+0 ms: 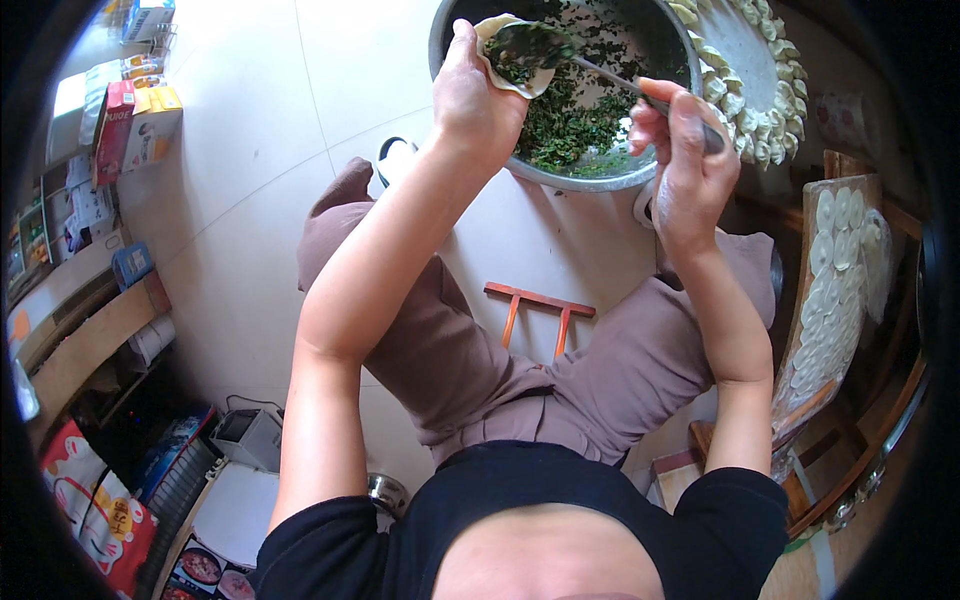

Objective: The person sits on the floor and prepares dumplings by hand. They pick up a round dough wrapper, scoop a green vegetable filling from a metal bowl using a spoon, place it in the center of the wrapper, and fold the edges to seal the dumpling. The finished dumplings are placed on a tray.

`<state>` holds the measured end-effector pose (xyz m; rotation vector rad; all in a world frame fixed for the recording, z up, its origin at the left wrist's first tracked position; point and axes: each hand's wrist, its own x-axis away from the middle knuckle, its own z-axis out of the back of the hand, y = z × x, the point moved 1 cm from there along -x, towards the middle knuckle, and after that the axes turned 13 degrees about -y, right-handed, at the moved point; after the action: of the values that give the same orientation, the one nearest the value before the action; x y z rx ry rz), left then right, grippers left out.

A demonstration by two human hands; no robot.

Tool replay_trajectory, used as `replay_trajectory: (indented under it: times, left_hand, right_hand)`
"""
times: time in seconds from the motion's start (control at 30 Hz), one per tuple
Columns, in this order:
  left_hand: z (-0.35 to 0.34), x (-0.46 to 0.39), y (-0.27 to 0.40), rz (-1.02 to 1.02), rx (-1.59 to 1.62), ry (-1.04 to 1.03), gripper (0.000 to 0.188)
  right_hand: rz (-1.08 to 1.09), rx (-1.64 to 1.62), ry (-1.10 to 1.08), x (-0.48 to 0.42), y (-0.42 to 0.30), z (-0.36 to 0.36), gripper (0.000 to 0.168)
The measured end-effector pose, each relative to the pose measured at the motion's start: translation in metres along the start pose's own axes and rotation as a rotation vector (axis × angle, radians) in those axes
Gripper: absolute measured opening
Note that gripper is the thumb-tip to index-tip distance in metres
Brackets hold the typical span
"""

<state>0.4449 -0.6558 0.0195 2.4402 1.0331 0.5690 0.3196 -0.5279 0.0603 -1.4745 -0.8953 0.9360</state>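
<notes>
My left hand holds a round dough wrapper cupped in its palm and fingers. Chopped green filling lies on the wrapper, and the bowl of a metal spoon is over it. The spoon's handle is gripped in my right hand. Both hands are over the near part of a large metal basin, which holds more of the green filling. Right of the basin, a round tray bears many folded dumplings around its rim.
A board at the right carries rows of flat dough wrappers. A red wooden stool frame shows between my knees. Boxes and shelves with a wooden edge line the left side. A metal bowl stands behind my left elbow.
</notes>
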Motion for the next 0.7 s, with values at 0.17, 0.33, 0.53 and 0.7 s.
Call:
replay_trajectory:
  times: [0.17,0.33,0.53,0.7]
  left_hand:
    - [0.000,0.004,-0.001,0.021,-0.003,-0.018,0.052]
    - [0.012,-0.002,0.005,-0.006,0.016,0.013,0.049]
    - [0.006,0.004,0.003,0.108,-0.022,0.016,0.044]
    - [-0.011,0.009,0.000,0.178,-0.039,0.015,0.046]
  right_hand:
    - [-0.062,0.089,0.043,-0.004,0.006,0.008,0.034]
    - [0.152,0.727,-0.198,-0.008,0.029,0.028,0.026]
    - [-0.207,1.348,-1.001,0.021,0.076,0.004,0.061]
    - [0.203,1.155,-0.785,0.015,0.053,0.022,0.057]
